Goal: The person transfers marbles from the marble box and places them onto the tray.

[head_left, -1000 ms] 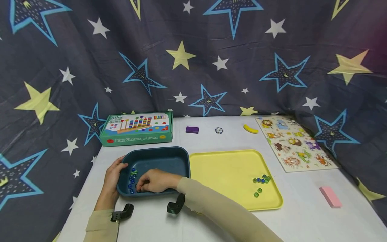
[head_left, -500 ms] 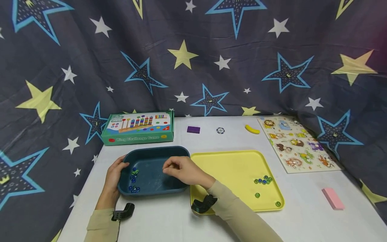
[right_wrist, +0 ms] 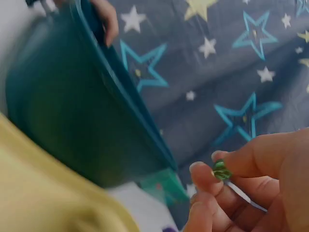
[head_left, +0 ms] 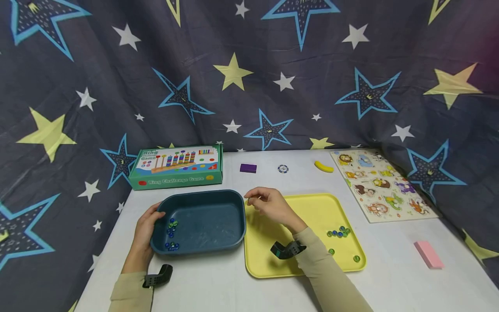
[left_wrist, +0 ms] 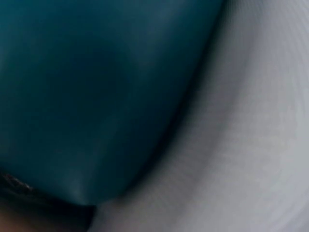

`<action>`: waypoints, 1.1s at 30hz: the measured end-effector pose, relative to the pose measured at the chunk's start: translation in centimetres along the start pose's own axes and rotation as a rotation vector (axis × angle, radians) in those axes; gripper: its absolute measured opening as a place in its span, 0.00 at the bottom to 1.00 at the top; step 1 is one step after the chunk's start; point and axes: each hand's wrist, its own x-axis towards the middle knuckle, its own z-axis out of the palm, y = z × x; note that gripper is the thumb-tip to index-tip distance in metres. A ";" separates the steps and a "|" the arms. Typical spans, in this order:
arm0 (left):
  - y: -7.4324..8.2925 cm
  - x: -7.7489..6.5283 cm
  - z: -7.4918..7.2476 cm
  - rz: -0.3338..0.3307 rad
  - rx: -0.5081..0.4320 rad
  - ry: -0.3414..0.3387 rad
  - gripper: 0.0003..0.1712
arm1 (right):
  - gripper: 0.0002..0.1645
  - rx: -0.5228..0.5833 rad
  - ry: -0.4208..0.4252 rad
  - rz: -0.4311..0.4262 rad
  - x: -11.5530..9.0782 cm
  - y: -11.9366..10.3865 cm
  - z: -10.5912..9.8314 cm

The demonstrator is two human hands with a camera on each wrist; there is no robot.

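My left hand (head_left: 145, 225) grips the left rim of a dark teal basin (head_left: 199, 225), thumb over the edge. Inside that basin, blue and green marbles (head_left: 172, 246) lie along its left side. Between thumb and fingertips my right hand (head_left: 273, 207) pinches a green marble (right_wrist: 221, 170), plain in the right wrist view. This hand is above the back left corner of a yellow tray (head_left: 288, 268). On the tray's right side sit several blue and green marbles (head_left: 340, 232), with two green ones apart, nearer the front. The left wrist view has only the basin's blurred outer wall (left_wrist: 96, 96).
Behind the basin stands a green Ring Challenge Game box (head_left: 177, 169). A purple block (head_left: 248, 168), a poker chip (head_left: 283, 169) and a yellow banana-shaped piece (head_left: 323, 167) lie along the back. An animal puzzle board (head_left: 382, 184) and a pink block (head_left: 429, 255) are at the right.
My right hand has risen from the basin's marbles and travelled right, over the yellow tray, with the green marble. One green marble on the tray rolled toward its front right corner. My left hand stayed put.
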 end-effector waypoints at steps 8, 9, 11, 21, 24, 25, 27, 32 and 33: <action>-0.1 -0.1 -0.1 0.007 0.017 -0.013 0.24 | 0.11 -0.075 0.036 0.095 -0.6 0.2 -2.1; -0.1 -0.1 -0.1 0.006 0.019 -0.016 0.24 | 0.12 -0.069 0.027 0.110 -0.6 0.7 -2.2; -0.1 -0.1 -0.1 0.004 0.018 -0.017 0.24 | 0.14 -0.045 0.009 0.150 -0.4 1.8 -2.2; 0.0 -0.2 -0.1 0.010 0.002 -0.022 0.24 | 0.10 -0.133 0.049 0.196 0.9 7.0 -1.6; 0.0 -0.3 -0.1 0.009 -0.002 -0.021 0.24 | 0.08 -0.182 0.049 0.181 1.0 7.2 -1.5; 0.0 -0.3 -0.1 0.007 -0.002 -0.019 0.24 | 0.08 -0.193 0.048 0.178 1.0 7.2 -1.5; 0.0 -0.3 -0.1 0.007 -0.002 -0.021 0.24 | 0.07 -0.225 0.046 0.174 1.0 7.1 -1.4; 0.0 -0.4 -0.1 0.008 -0.003 -0.025 0.24 | 0.05 -0.311 0.047 0.124 0.9 7.1 -1.2; 0.0 -0.4 -0.1 0.009 -0.001 -0.025 0.24 | 0.05 -0.328 0.049 0.112 0.9 7.1 -1.2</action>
